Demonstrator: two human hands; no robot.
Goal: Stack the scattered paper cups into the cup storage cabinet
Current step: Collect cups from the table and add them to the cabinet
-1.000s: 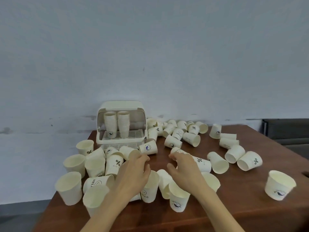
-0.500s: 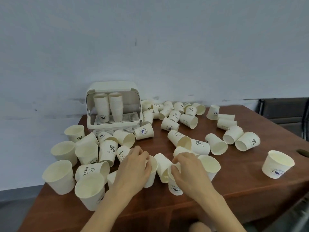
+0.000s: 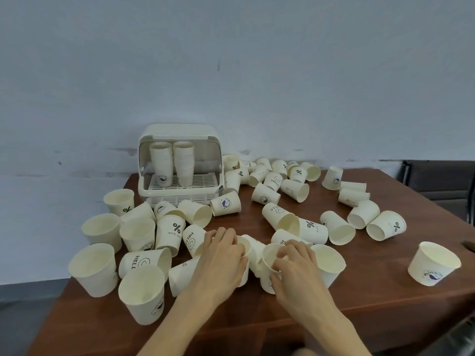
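Observation:
Several cream paper cups lie scattered, upright or on their sides, over a brown wooden table (image 3: 385, 317). At the back left stands the white cup storage cabinet (image 3: 180, 165), its lid raised, with two stacks of cups (image 3: 171, 163) on its rack. My left hand (image 3: 221, 263) wraps around an upright cup (image 3: 244, 246) near the table's front. My right hand (image 3: 295, 268) grips the rim of another upright cup (image 3: 270, 255) right beside it. A cup on its side (image 3: 255, 250) lies between them.
Upright cups (image 3: 141, 294) crowd the front left corner near the table edge. One lone cup (image 3: 434, 263) stands at the right. A dark chair (image 3: 437, 181) sits beyond the table's back right. A pale wall runs behind.
The view has tilted down and the cabinet sits lower left. Both hands have dropped onto two cups near the front and closed on them.

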